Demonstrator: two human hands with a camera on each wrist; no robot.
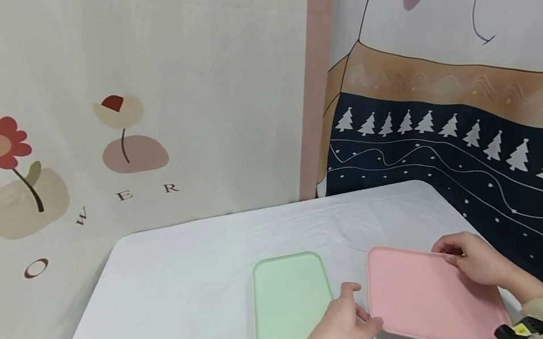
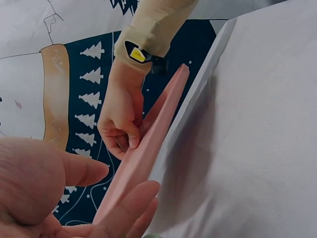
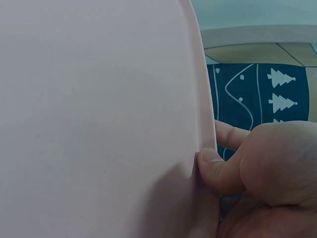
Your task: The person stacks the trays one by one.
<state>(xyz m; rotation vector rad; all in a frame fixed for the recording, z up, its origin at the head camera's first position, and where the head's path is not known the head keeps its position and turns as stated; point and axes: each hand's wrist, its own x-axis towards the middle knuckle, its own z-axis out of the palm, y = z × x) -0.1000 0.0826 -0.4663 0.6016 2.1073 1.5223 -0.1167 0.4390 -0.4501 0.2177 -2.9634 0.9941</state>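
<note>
A pink rectangular tray (image 1: 432, 291) with a low rim is tilted at the right of the table, its shadow falling on the cloth in the left wrist view. My right hand (image 1: 479, 259) pinches its far right rim; in the right wrist view the thumb (image 3: 215, 168) presses on the inner side of the rim, other fingers behind. At the tray's left corner is my left hand (image 1: 341, 326), thumb and fingers spread apart around the tray's edge (image 2: 111, 203). A light green tray (image 1: 290, 310) lies flat on the table, partly covered by the left hand.
A white cloth (image 1: 175, 297) covers the table, slightly wrinkled toward the back. Behind it hangs a pale curtain (image 1: 220, 96) with flower prints and letters. At the right, a dark fabric (image 1: 402, 146) with white trees drops past the table's edge.
</note>
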